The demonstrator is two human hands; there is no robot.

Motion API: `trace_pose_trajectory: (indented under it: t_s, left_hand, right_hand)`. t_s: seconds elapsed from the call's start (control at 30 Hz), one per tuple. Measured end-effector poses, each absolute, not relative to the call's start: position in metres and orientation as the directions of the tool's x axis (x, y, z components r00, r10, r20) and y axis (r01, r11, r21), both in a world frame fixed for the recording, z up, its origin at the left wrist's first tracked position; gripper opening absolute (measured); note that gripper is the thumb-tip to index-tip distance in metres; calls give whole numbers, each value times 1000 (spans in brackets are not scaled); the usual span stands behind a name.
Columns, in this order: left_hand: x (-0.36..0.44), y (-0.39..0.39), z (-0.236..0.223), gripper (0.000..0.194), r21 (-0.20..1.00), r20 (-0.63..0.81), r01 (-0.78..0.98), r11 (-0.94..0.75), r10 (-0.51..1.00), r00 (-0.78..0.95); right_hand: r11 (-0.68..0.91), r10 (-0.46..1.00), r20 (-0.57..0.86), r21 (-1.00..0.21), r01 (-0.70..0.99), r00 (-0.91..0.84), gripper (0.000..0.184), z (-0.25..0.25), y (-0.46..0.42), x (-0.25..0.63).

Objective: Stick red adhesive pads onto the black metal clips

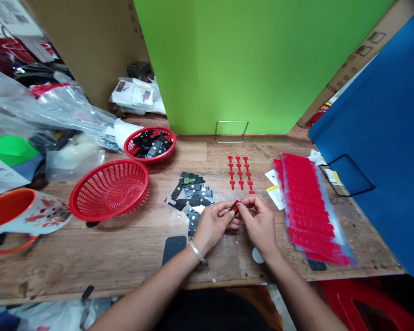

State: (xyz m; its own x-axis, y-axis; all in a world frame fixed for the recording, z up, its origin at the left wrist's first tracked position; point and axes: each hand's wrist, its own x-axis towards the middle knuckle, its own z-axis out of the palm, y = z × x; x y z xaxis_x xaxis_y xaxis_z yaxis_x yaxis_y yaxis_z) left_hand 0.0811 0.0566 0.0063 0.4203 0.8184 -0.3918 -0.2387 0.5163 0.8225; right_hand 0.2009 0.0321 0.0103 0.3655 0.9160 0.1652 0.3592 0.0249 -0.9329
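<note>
My left hand pinches a small black piece with a red part on it between thumb and fingers. From the other side, my right hand closes its thumb and fingertips on the same piece, over the red part. Just beyond the hands, small red T-shaped pieces lie in neat rows on the wooden table. To the left of my left hand is a loose heap of flat black pieces with pale dots. Fingers hide part of the held piece.
A red basket and a smaller red basket of black and red pieces stand left, by an orange-and-white mug. Bagged sheets of red pieces lie right. Green and blue boards rise behind.
</note>
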Motion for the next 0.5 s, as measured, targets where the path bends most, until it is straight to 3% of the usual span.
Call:
trace_pose_trajectory:
  t_s: [0.5]
  left_hand:
    - [83, 50, 8, 29, 827, -400, -250, 504, 839, 369]
  right_hand:
    - [-115, 917, -37, -978, 173, 396, 15, 8, 35, 199]
